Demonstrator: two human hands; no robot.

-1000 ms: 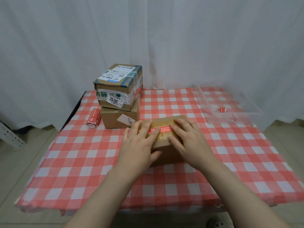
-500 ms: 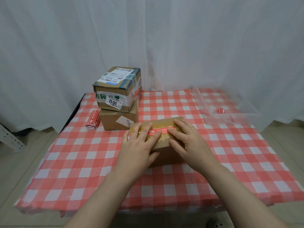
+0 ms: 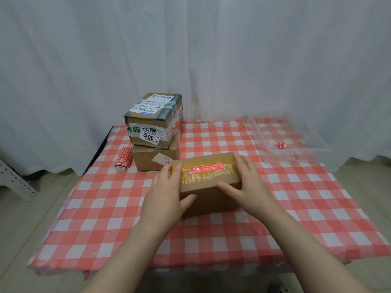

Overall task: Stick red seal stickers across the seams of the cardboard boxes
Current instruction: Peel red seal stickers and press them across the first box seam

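Note:
A brown cardboard box (image 3: 208, 199) lies in the middle of the checked table. Yellowish tape covers its top seam, and a red seal sticker (image 3: 207, 168) lies flat across that tape. My left hand (image 3: 167, 194) grips the box's left end, thumb on the front face. My right hand (image 3: 246, 182) grips the right end, fingers along the side and thumb at the front top edge. Two more boxes are stacked behind at the left: a taped one with labels (image 3: 153, 121) on a plain one (image 3: 152, 158).
A roll of red seal stickers (image 3: 124, 159) lies left of the stack. A clear plastic tray (image 3: 287, 142) at the back right holds a few red sticker scraps. A white curtain hangs behind the table, whose red-and-white cloth (image 3: 296, 208) drapes over the front edge.
Both hands have slid off the sticker on top of the box to the box's two ends. The whole sticker now shows.

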